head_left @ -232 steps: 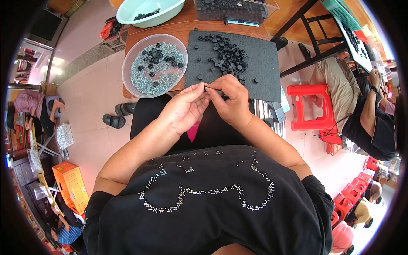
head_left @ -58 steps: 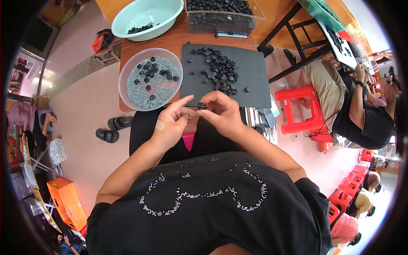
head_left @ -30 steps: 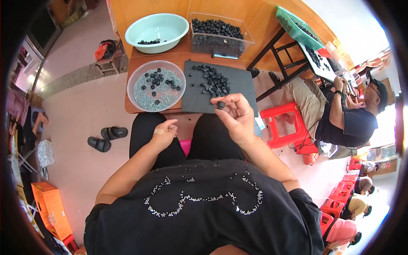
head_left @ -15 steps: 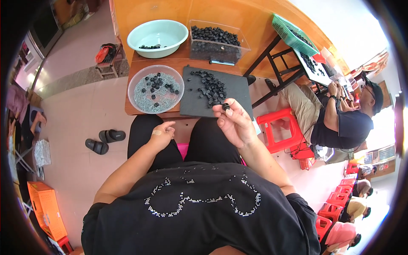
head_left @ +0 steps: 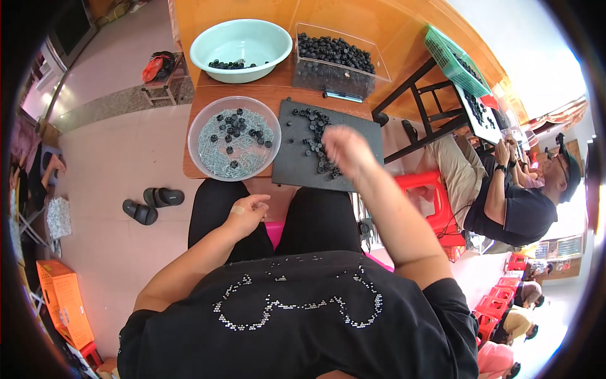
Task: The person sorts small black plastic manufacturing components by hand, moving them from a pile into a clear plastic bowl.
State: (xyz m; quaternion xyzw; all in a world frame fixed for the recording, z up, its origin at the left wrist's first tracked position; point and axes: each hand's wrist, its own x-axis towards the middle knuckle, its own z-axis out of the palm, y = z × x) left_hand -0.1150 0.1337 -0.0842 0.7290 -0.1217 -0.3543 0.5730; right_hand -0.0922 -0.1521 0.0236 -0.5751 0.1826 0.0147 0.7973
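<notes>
My right hand (head_left: 347,151), blurred by motion, is over the right part of a pile of small black round caps (head_left: 314,126). Its fingers are smeared, so what they hold cannot be made out. The pile lies on a dark grey mat (head_left: 293,165) at the table's near edge. My left hand (head_left: 248,213), with a plaster on its back, hovers by my left thigh. Its index finger is stretched out and no object shows in it. Left of the mat stands a round clear tub (head_left: 193,150) of silvery screw-like metal pieces (head_left: 214,155) with several black caps on top.
Behind these, a pale green basin (head_left: 243,77) holds some black caps, beside a clear box (head_left: 328,71) full of them. A blue-edged pen-like object (head_left: 343,96) lies before the box. To the right are a red stool (head_left: 424,183) and a seated person (head_left: 524,196) at another table.
My right hand has moved forward from near my knees, where it held a black cap in its fingertips, to the pile. The left hand's fingers have straightened a little.
</notes>
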